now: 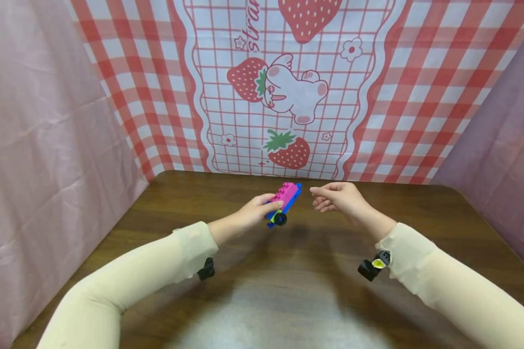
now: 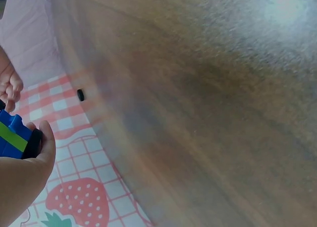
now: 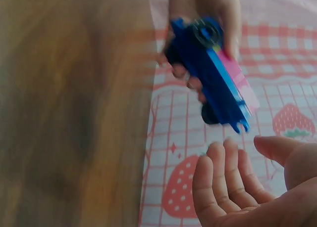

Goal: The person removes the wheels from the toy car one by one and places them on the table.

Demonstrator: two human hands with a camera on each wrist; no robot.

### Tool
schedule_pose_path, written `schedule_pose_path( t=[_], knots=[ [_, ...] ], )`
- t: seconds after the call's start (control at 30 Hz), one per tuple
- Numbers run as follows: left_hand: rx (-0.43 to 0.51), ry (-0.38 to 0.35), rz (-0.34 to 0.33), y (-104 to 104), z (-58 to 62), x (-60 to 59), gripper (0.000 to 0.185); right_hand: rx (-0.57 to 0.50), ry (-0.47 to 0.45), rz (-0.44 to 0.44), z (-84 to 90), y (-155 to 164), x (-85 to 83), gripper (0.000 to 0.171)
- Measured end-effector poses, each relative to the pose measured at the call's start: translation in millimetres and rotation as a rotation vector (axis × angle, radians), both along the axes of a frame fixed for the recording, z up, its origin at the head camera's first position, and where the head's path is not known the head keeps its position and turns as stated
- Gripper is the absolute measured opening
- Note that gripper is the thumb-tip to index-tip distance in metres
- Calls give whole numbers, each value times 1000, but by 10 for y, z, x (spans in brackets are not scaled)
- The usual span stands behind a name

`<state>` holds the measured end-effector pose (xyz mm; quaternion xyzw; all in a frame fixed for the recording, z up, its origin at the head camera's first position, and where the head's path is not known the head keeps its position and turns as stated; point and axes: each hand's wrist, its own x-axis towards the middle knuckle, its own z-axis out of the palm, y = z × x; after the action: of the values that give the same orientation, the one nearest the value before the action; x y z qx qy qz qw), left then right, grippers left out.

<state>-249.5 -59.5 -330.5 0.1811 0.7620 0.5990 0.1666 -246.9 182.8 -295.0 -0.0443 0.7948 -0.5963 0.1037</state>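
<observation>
A toy car built of bricks, with a blue base, pink top, a green stripe and black wheels, hangs above the brown table. My left hand grips its near end. In the left wrist view the car's blue and green end shows beside my thumb. The right wrist view shows the car's blue underside tilted, held by left hand fingers. My right hand hovers just right of the car, fingers loosely curled and holding nothing; its palm faces the car.
A strawberry-print checked cloth hangs at the back and pink cloth walls the left side. A purple cloth bounds the right. A small black piece lies near the table's far edge.
</observation>
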Motion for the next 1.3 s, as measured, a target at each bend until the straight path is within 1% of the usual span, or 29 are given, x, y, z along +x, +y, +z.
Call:
schedule_pose_path(
  t=[0.1, 0.17, 0.33, 0.5, 0.7, 0.87, 1.07, 1.3],
  knots=[
    [6, -4, 7, 6, 24, -16, 46, 5, -17, 48, -29, -73, 65, 44],
    [18, -7, 6, 12, 34, -24, 46, 33, -13, 86, -42, -121, 98, 46],
    [21, -10, -13, 29, 57, -13, 46, 106, 30, 189, -85, -239, 169, 48],
    [20, 0, -29, 56, 57, -11, 45, 94, 41, 282, -152, -320, 242, 42],
    [36, 8, -34, 79, 31, -24, 43, 52, 40, 309, -213, -377, 285, 35],
    [29, 5, -28, 83, 27, -7, 44, 26, 41, 330, -265, -412, 292, 34],
    [25, 10, -24, 84, 27, 12, 44, -17, 25, 355, -297, -440, 291, 28],
    [17, 28, -29, 74, 5, 27, 44, -65, 4, 407, -319, -467, 294, 36]
  ],
)
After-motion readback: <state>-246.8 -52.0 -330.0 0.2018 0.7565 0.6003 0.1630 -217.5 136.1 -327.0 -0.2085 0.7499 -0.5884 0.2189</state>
